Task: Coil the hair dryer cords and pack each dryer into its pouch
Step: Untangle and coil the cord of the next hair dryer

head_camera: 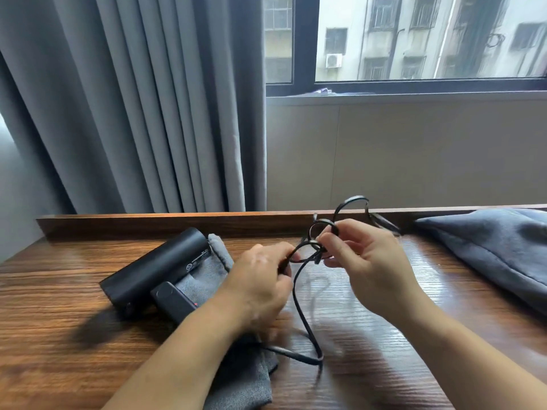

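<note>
Both left hand [260, 279] and right hand [370, 261] pinch the cord [294, 294]; dryer [157, 267] print unreadable.

Overcast daylight pours through the window [414, 39] at upper right, streaking pale glare across the glossy worktop [438, 270] and casting soft shadows toward its near edge. The left hand [260, 279], right hand [367, 261] and cord [297, 303] blur in motion; the wide lens bows the frame's edges.

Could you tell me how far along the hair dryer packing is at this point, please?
Perhaps done: the far-right grey pouch looks full, contents hidden. In hand: left hand and right hand pinch loops of the black cord, the rest trailing on the table. Left: the black dryer lies on its flat pouch, not inside.
</note>
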Motion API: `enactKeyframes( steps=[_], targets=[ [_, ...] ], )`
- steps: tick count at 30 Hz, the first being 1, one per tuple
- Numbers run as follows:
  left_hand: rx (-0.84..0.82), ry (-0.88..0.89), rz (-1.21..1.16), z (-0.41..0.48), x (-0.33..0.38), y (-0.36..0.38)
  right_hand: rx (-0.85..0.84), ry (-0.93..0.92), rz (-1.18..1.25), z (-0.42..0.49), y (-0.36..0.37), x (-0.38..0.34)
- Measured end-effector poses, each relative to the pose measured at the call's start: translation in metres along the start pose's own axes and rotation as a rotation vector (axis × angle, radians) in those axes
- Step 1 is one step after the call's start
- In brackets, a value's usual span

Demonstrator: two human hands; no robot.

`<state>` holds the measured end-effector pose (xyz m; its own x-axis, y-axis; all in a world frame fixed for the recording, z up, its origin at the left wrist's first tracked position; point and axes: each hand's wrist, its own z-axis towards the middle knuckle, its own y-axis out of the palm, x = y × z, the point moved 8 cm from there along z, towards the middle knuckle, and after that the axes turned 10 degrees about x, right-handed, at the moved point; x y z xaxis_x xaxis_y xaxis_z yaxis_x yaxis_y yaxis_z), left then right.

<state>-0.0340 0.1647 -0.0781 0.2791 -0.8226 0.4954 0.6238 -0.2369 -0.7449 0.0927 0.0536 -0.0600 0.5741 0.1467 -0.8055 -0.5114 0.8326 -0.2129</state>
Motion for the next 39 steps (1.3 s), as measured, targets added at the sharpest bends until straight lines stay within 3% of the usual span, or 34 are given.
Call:
enactKeyframes(
  steps=[3, 7, 11, 16, 18, 19, 23, 24, 27, 30, 35, 39],
  targets=[
    [0.016, -0.052, -0.084, 0.002, 0.005, 0.005, -0.019, -0.051, -0.126, -0.002, 0.006, 0.003],
    [0.172, -0.371, -0.751, 0.003, -0.014, -0.010, -0.072, -0.047, -0.307, 0.005, 0.003, 0.016],
    [0.380, -0.569, -1.093, -0.002, -0.030, -0.021, -0.120, -0.004, -0.368, 0.002, 0.008, 0.022],
    [0.431, -0.526, -1.536, 0.003, -0.021, -0.033, -0.126, 0.079, -0.397, 0.002, 0.009, 0.035],
    [0.435, -0.490, -1.432, 0.003, -0.023, -0.035, -0.082, 0.115, -0.359, 0.004, 0.002, 0.039],
    [0.426, -0.460, -1.261, 0.003, -0.025, -0.035, -0.073, 0.117, -0.348, 0.005, 0.001, 0.039],
    [0.214, -0.239, -0.232, 0.004, -0.021, -0.023, -0.077, 0.041, -0.316, 0.001, 0.006, 0.025],
    [0.132, -0.184, -0.072, 0.004, -0.015, -0.016, -0.074, 0.020, -0.307, -0.001, 0.007, 0.020],
    [-0.053, -0.093, 0.093, 0.005, -0.002, 0.001, -0.050, -0.016, -0.285, -0.001, 0.006, 0.011],
    [-0.017, -0.109, -0.278, 0.003, 0.003, -0.001, -0.006, 0.011, -0.314, 0.003, -0.002, 0.015],
    [0.283, -0.319, -1.178, 0.003, -0.021, -0.029, -0.007, 0.091, -0.365, 0.008, -0.009, 0.030],
    [0.201, -0.313, -1.498, 0.001, 0.000, -0.026, -0.053, 0.065, -0.415, 0.002, 0.001, 0.024]
  ],
)
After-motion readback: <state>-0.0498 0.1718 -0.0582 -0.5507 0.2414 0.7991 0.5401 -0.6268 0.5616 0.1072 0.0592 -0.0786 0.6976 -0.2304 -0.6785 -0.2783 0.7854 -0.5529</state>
